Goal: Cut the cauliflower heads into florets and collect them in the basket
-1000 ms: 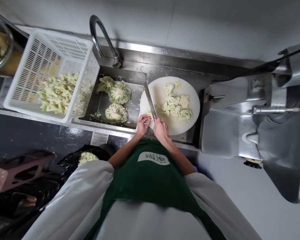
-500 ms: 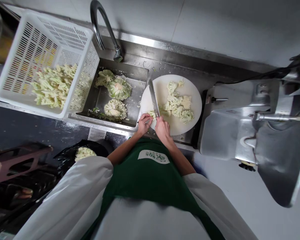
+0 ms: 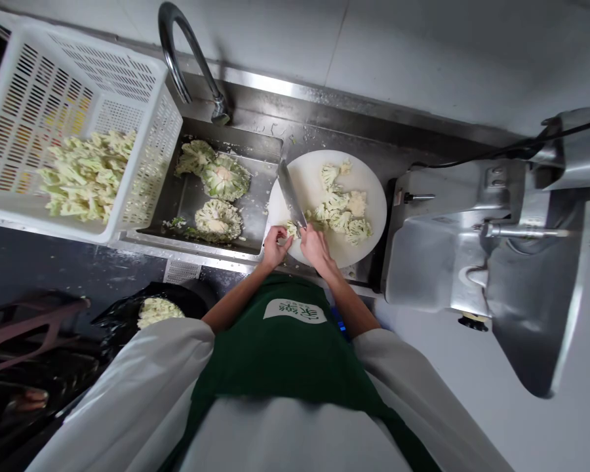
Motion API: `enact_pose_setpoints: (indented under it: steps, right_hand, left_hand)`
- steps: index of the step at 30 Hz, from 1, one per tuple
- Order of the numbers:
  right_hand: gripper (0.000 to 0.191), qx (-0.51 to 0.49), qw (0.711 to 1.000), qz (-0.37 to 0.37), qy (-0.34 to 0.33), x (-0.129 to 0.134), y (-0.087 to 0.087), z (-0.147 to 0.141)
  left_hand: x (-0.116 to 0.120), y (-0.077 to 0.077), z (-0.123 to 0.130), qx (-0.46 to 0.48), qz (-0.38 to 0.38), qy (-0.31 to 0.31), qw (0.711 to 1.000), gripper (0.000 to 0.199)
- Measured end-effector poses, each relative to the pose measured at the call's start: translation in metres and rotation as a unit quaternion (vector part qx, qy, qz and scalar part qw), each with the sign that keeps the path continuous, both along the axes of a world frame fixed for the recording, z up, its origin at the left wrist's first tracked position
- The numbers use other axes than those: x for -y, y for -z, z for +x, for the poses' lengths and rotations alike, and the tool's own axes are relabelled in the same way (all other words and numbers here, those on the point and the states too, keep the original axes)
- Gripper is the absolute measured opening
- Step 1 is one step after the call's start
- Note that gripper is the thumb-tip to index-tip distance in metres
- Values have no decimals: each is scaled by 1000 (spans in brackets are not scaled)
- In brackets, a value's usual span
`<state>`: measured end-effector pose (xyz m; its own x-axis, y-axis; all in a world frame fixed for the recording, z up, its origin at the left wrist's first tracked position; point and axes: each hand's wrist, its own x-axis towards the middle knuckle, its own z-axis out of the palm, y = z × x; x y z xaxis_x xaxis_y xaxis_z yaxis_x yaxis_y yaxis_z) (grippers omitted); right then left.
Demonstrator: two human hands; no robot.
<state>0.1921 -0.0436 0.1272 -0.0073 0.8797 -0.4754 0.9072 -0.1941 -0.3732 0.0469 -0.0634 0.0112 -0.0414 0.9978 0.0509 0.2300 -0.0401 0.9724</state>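
My right hand [image 3: 315, 248] is wrapped round the handle of a kitchen knife [image 3: 291, 195], over the near part of a round white cutting board [image 3: 295, 174]. The blade points away from me and slants to the left. Left of it, my left hand [image 3: 275, 248] is closed at the board's near edge, its fingertips on a small cauliflower floret [image 3: 292, 229] beside the blade. Part of that floret is hidden by the fingers and knife. Several cut cauliflower florets [image 3: 339, 206] lie on the right half of the board.
A steel sink [image 3: 263, 206] to the left holds cauliflower heads [image 3: 225, 177] and scraps, with a faucet [image 3: 220, 111] behind. Further left stands a white plastic basket [image 3: 152, 141] of florets. A metal machine [image 3: 423, 262] stands close on the right. A black bag [image 3: 113, 321] sits below left.
The whole view has shifted, so most things appear slightly further left. The knife blade leans more to the left and shows more of its flat side. Both hands stay near the floret.
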Motion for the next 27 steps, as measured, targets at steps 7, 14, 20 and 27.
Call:
enact_pose_setpoints:
  steps: [7, 14, 20, 27]
  right_hand:
    - [37, 3, 983, 118, 141, 2, -15, 48]
    - [30, -6, 977, 127, 170, -7, -9, 61]
    - [31, -33, 977, 136, 159, -18, -8, 42]
    - [36, -54, 981, 143, 123, -29, -10, 24]
  left_hand:
    - [-47, -5, 5, -126, 96, 90, 983, 63]
    - [-85, -2, 12, -64, 79, 175, 979, 39]
    - [-71, 7, 12, -37, 52, 93, 994, 34]
    - [-57, 10, 30, -4, 81, 29, 996, 27]
